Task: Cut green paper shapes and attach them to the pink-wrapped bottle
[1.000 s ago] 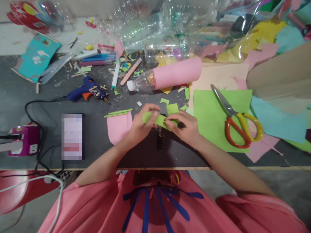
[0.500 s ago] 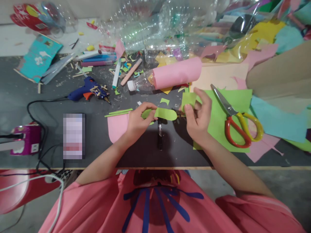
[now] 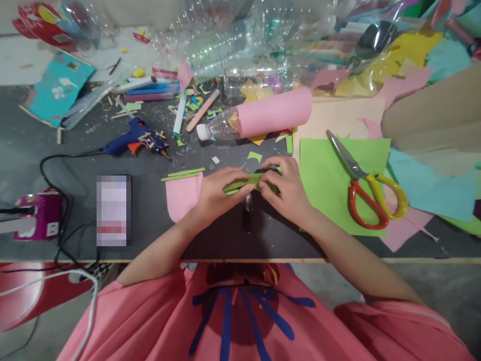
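Note:
My left hand (image 3: 218,194) pinches a green paper strip (image 3: 254,179) between thumb and fingers. On the strip's other end my right hand (image 3: 286,189) is closed too, its fingertips bent over the paper. Most of the strip is covered by the fingers. Below it, a black pen-like object (image 3: 247,218) lies on the table. Beside my left wrist rests a pink paper piece (image 3: 181,198) with a rounded end, with thin green strips (image 3: 183,174) along its top edge.
A pink-wrapped plastic bottle (image 3: 276,114) lies behind my hands. Scissors (image 3: 356,173) rest on a green sheet (image 3: 319,200) to the right. At left are a blue glue gun (image 3: 131,138), its cord and a phone (image 3: 112,210). Clear bottles (image 3: 210,50) and scraps crowd the back.
My right hand has moved left and down to the green strip, beside my left hand. The green square it held is no longer distinguishable. The strip has turned more edge-on.

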Demonstrator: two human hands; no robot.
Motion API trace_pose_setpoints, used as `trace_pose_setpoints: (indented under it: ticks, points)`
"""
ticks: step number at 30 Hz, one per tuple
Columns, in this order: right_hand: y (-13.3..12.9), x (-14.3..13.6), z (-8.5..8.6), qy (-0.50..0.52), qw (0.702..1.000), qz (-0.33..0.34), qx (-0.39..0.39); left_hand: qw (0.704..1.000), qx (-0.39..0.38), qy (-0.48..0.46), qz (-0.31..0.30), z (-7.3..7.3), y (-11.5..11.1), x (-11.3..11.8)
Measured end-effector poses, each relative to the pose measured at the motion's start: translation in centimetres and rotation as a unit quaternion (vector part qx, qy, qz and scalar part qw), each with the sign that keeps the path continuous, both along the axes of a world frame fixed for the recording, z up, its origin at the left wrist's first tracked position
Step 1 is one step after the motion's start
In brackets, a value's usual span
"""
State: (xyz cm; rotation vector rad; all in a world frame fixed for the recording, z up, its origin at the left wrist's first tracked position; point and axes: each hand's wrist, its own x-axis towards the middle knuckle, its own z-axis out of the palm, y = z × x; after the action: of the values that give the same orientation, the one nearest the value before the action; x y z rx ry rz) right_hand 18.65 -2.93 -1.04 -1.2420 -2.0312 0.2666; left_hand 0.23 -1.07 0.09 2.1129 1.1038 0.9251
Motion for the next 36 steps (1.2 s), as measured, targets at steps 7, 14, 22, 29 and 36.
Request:
trace_pose_setpoints:
  ticks: [7,14,22,29,36]
  points:
    - [0.12,-0.19,-0.55,0.047,0.993,0.050,-0.091,0.996,-0.073,0.015,0.052,-0.65,0.06,0.70]
    - [-0.27,-0.27,-0.41,0.194,0.959,0.010,-0.205,0.982,-0.164,-0.048,0.078,-0.08,0.33,0.58]
    - [-0.05,-0.50,-0.82,0.360,0.887,-0.026,-0.289,0.923,-0.318,-0.202,0.076,-0.18,0.83,0.39]
    - [-0.28,-0.79,-0.96,0.376,0.882,-0.018,-0.285,0.901,-0.386,-0.192,0.043,-0.62,0.92,0.67]
    - [-0.28,-0.78,-0.78,0.362,0.889,-0.010,-0.280,0.902,-0.379,-0.203,0.026,-0.75,0.82,0.77]
